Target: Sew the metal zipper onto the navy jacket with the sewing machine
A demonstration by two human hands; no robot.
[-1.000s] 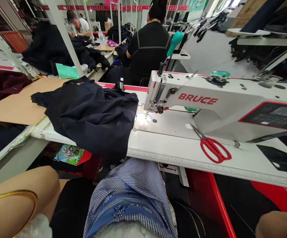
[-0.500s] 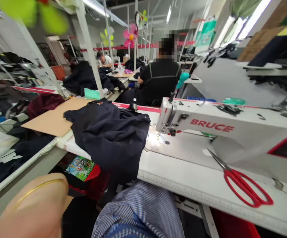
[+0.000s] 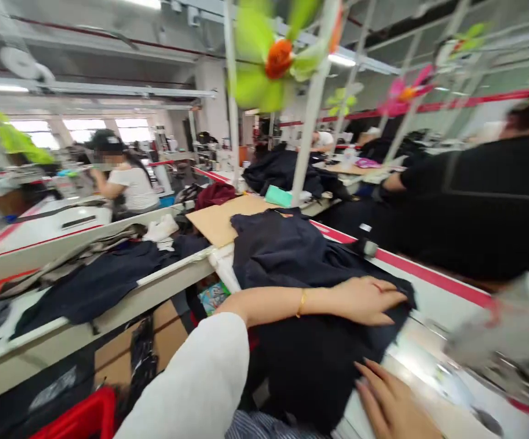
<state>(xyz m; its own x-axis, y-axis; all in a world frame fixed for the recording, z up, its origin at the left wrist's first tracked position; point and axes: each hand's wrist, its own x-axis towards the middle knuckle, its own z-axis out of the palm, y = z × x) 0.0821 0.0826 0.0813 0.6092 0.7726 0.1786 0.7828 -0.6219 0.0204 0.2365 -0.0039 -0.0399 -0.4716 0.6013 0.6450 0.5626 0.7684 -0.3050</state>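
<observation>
Two bare hands rest flat on dark cloth [image 3: 301,268] heaped on a white sewing table [image 3: 429,311]. Left hand [image 3: 365,300] lies spread, palm down. Right hand [image 3: 395,402] presses the cloth's near edge, fingers together.

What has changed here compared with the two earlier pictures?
The view swung left and up. Both hands came up from the lap: the left hand now lies flat on the dark fabric, the right hand touches its near edge. The fabric pile and cardboard sheet stayed put.
</observation>
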